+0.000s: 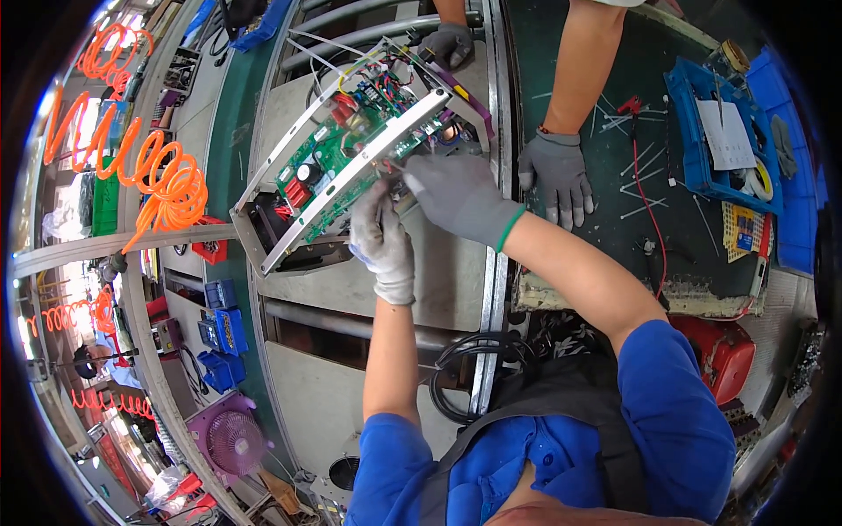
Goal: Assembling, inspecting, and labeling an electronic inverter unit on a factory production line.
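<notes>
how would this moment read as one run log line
left hand: gloved, at metal-framed green circuit board | right hand: gloved, beside left hand | co-worker's gloved hand: on green bench

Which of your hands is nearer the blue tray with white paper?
Right: the right hand is at the metal chassis, left of the blue tray; the left hand, also there, is farther left.

1. Right hand (458,195), grey-gloved: fingertips blurred; anything held too small to tell.
2. Circuit board (331,154), green: partly hidden behind metal rail (399,135).
3. Co-worker's forearm (451,11), bare: cut off by upper edge.
4. White paper (726,136): markings too small to tell.
</notes>
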Demonstrator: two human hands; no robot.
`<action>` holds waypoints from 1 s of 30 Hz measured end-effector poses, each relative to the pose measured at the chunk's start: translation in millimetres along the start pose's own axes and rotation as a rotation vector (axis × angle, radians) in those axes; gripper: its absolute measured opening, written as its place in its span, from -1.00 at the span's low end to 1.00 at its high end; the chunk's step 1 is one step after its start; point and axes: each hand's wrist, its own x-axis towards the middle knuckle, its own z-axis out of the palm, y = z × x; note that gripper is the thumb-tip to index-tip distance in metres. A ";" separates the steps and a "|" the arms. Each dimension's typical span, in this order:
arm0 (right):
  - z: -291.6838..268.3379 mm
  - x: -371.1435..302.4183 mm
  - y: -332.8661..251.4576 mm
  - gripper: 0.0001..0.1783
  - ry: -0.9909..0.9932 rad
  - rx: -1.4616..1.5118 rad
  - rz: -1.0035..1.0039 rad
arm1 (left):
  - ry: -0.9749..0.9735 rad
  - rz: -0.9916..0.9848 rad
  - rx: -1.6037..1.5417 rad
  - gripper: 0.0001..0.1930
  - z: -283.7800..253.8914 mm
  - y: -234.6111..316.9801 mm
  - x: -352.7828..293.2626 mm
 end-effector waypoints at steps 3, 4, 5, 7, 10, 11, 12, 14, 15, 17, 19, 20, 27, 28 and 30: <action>3.6 -5.2 -2.2 -0.87 0.078 -0.047 -0.101 | -0.117 0.102 0.106 -0.79 -9.4 13.3 11.8; 4.1 -6.6 -1.5 -0.88 0.153 -0.083 -0.145 | -0.120 0.101 0.100 -0.79 -9.9 15.2 14.6; 4.1 -8.6 -2.0 -0.88 0.150 -0.081 -0.147 | -0.167 0.197 0.238 -0.75 -15.7 16.2 15.9; 1.9 -15.0 2.6 -0.85 0.340 -0.049 -0.156 | -0.309 0.347 0.420 -0.69 -21.7 27.0 26.4; 7.3 -16.8 -2.1 -0.79 0.446 0.081 -0.202 | -0.383 0.208 0.293 -0.71 -21.4 26.0 33.9; 11.2 -17.5 1.1 -0.79 0.446 0.078 -0.202 | -0.409 0.167 0.265 -0.73 -22.0 26.9 37.1; 15.5 -17.7 6.5 -0.78 0.422 0.102 -0.194 | -0.408 0.167 0.263 -0.73 -22.3 30.3 38.8; 18.0 -18.6 10.8 -0.77 0.396 0.125 -0.188 | -0.501 0.018 0.286 -0.77 -24.3 38.1 42.4; 17.9 -18.9 10.7 -0.77 0.356 0.243 -0.156 | -0.478 0.073 0.292 -0.83 -24.5 35.1 43.5; 14.7 -18.2 9.8 -0.78 0.314 0.361 -0.128 | -0.481 0.051 0.333 -0.85 -27.5 43.2 48.3; 5.6 -15.6 8.1 -0.79 0.263 0.494 -0.033 | -0.484 0.030 0.376 -0.87 -30.8 46.9 50.0; 0.8 -15.0 7.3 -0.79 0.263 0.494 -0.037 | -0.460 0.012 0.390 -0.88 -33.2 47.2 50.6; -5.2 -13.0 5.5 -0.77 0.076 0.853 0.219 | -0.464 0.022 0.401 -0.86 -33.4 48.3 51.6; -4.7 -12.7 5.6 -0.80 0.072 0.887 0.229 | -0.465 0.024 0.401 -0.86 -33.5 48.6 51.3; -4.0 -12.2 6.5 -0.82 0.060 0.911 0.242 | -0.500 -0.007 0.386 -0.86 -35.2 48.1 50.9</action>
